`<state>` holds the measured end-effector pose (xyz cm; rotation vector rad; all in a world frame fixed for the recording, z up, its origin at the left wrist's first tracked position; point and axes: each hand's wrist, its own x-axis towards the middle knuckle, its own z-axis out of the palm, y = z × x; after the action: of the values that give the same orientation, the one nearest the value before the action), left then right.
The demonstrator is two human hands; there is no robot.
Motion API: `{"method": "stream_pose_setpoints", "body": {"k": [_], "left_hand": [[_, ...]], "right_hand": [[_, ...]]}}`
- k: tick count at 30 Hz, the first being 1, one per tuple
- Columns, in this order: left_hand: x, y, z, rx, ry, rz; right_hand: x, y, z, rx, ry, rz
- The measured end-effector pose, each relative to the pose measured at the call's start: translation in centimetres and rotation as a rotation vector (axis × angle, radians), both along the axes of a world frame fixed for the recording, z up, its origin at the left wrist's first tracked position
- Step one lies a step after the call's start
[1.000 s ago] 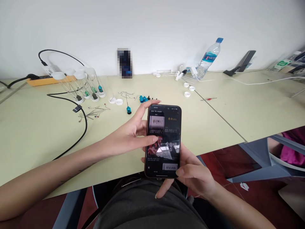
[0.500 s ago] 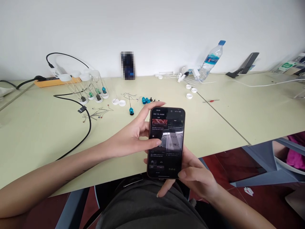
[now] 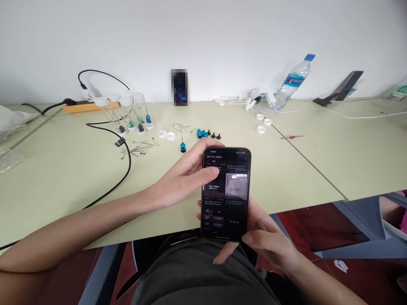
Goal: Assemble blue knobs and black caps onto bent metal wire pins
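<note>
A smartphone (image 3: 233, 218) with a dark, lit screen of thumbnails and text is held upright over the table's front edge. My right hand (image 3: 273, 243) is closed around its lower right side, thumb at the bottom corner and one finger showing below. At the upper left edge, my left hand (image 3: 181, 176) grips it too, the thumb lying over the screen and the other fingers partly hidden behind. Beyond the phone lie a blue fitting with a thin metal stem (image 3: 182, 146), a cluster of blue fittings (image 3: 202, 133) and several small black pieces (image 3: 213, 135).
Clear tubes with white caps (image 3: 126, 101) stand left by an orange power strip (image 3: 79, 108). A black cable (image 3: 129, 165) crosses the table (image 3: 302, 165). Thin metal rods (image 3: 140, 148), white caps (image 3: 260, 129), a tilted water bottle (image 3: 294, 82) and a second phone (image 3: 179, 87) sit farther back.
My left thumb has slid up the screen, and the displayed content has scrolled. The view has shifted, so the table items appear farther right. Both hands keep hold of the smartphone.
</note>
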<state>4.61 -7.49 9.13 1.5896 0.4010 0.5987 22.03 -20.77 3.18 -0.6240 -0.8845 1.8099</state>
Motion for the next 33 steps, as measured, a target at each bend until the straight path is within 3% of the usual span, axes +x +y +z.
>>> {"method": "stream_pose_setpoints", "body": {"k": [18,26,33], "left_hand": [[0.4,-0.5,-0.8,-0.005,0.04,0.19],[0.2,-0.2,-1.1,0.001,-0.07,0.167],[0.1,-0.2,-0.9,0.0,-0.014,0.164]], "right_hand": [[-0.1,-0.3,-0.1,-0.064,-0.084,0.077],[0.0,-0.3,-0.8,0.011,-0.055,0.061],[0.1,-0.4,-0.6,-0.017,-0.096,0.095]]}}
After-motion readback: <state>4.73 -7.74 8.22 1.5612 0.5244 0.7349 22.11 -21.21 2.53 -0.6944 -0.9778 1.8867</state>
